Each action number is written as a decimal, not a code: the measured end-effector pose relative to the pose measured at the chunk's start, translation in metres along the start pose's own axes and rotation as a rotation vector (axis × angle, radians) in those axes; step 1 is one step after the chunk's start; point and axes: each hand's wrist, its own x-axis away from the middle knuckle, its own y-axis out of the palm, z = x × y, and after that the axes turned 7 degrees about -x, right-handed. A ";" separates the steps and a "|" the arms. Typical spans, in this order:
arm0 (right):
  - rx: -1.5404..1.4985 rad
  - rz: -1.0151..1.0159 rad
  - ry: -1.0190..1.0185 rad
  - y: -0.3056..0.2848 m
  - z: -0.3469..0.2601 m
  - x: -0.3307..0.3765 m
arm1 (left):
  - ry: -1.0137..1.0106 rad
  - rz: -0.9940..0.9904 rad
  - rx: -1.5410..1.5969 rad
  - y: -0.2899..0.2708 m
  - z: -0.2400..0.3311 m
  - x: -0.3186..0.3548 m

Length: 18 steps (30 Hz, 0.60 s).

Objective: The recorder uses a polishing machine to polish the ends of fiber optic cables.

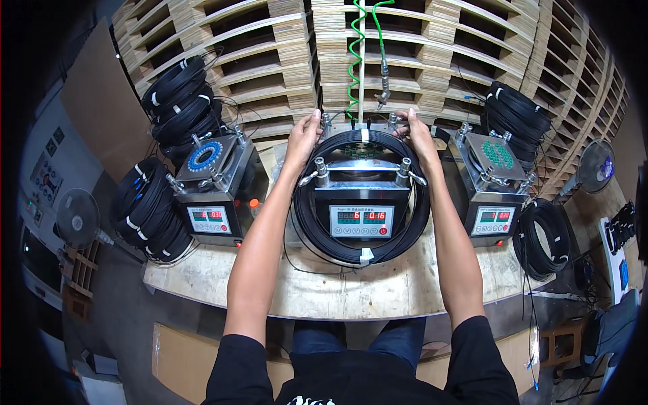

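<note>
A coil of black cable, tied with white tape, leans around the front of the middle machine, a metal box with a lit digital panel. Up at this machine's far left corner post, my left hand is closed, fingertips pressed together. My right hand is at the far right corner post, its fingers bent inward. What either hand pinches is too small to make out. Part of the machine's top plate with green pieces shows inside the coil; metal clamp posts rise at its near corners.
Similar machines stand left and right, topped with blue-ringed and green-dotted plates. Stacked black cable coils flank the wooden table. A green coiled air hose and air gun hang before wooden pallets.
</note>
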 end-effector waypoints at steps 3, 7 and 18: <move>-0.011 -0.003 0.000 -0.001 0.000 0.000 | 0.066 -0.089 0.121 0.001 0.005 0.004; -0.027 0.035 0.013 -0.006 0.003 -0.001 | -0.033 -0.233 0.166 -0.001 0.015 0.010; 0.051 -0.043 0.007 -0.004 -0.001 -0.001 | -0.085 -0.047 0.030 -0.001 -0.005 -0.004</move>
